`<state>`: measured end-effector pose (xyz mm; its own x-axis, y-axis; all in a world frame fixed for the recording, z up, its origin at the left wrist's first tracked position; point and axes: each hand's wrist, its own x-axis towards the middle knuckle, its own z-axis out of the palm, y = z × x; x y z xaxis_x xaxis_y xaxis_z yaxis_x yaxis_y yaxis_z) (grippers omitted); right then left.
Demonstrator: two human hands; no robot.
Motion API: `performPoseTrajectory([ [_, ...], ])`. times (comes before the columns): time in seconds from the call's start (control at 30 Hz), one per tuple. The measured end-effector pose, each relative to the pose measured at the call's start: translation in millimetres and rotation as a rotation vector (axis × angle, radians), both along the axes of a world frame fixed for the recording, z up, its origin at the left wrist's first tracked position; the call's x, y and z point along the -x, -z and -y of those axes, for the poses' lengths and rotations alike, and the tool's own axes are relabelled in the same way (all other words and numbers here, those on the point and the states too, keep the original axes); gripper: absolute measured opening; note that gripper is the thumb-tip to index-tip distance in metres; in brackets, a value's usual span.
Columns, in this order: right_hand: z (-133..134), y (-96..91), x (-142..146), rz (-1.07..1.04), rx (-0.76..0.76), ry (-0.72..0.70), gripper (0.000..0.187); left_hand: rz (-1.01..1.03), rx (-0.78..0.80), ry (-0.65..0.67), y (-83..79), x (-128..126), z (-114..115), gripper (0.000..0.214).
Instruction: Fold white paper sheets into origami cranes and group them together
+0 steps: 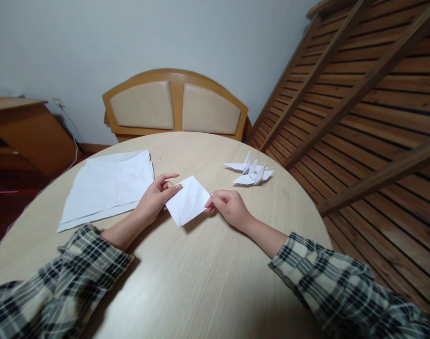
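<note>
Left hand [157,195] pinches a small folded paper [187,203] along its upper-left edge, thumb on top; right hand [231,207] pinches its right corner. Paper sits diamond-wise between them, over bench [201,287]. Large white sheets [109,186] lie left; folded paper birds [253,178] beyond right hand. Padded wooden panel [181,101] behind bench.

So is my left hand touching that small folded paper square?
Touching. The head view shows it: the left hand has its thumb lying over the upper-left edge of the folded paper square.
</note>
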<state>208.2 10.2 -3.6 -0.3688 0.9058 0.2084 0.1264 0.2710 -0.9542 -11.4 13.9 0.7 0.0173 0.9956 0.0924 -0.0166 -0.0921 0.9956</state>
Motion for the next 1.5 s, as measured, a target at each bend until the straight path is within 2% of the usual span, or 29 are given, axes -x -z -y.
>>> performPoseTrajectory([
  [0.07,-1,0.2,-1,-0.038,0.011,-0.001,0.029,-0.003,-0.01,-0.014,1.3,1,-1,0.048],
  [0.13,-2,0.8,-2,-0.063,0.042,0.01,0.029,-0.094,-0.049,-0.063,4.0,4,-3,0.048],
  [0.3,-4,2.3,0,-0.018,0.148,0.036,0.03,-0.71,-0.303,-0.24,4.0,9,0,0.031],
  [0.37,-4,2.9,2,0.001,0.157,0.036,0.031,-0.841,-0.406,-0.258,-0.1,8,4,0.029],
  [0.43,-4,3.7,3,0.011,0.157,0.031,0.033,-0.887,-0.485,-0.186,-3.4,4,8,0.024],
  [0.5,-3,4.7,3,0.022,0.154,0.021,0.034,-0.922,-0.532,-0.033,-3.3,1,11,0.021],
  [0.6,-2,5.1,2,0.054,0.148,-0.009,0.035,-0.982,-0.519,0.209,3.4,-3,15,0.031],
  [0.73,-2,1.9,-2,0.179,0.055,0.003,0.035,-1.081,-0.493,0.344,12.3,-2,17,0.042],
  [0.93,-16,-0.5,-16,0.309,-0.212,0.107,0.023,-1.126,-0.455,0.438,10.6,5,15,0.048],
  [1.03,-24,2.0,-23,0.453,-0.345,0.085,0.023,-1.134,-0.454,0.459,10.4,7,14,0.048],
  [1.1,-27,4.4,-25,0.494,-0.403,0.011,0.025,-1.152,-0.454,0.468,10.9,7,13,0.049],
  [1.27,-28,9.4,-27,0.5,-0.464,-0.071,0.022,-1.201,-0.489,0.469,10.9,7,11,0.049],
  [1.5,-31,7.9,-30,0.511,-0.47,-0.156,0.016,-1.189,-0.524,0.449,10.2,8,11,0.046],
])
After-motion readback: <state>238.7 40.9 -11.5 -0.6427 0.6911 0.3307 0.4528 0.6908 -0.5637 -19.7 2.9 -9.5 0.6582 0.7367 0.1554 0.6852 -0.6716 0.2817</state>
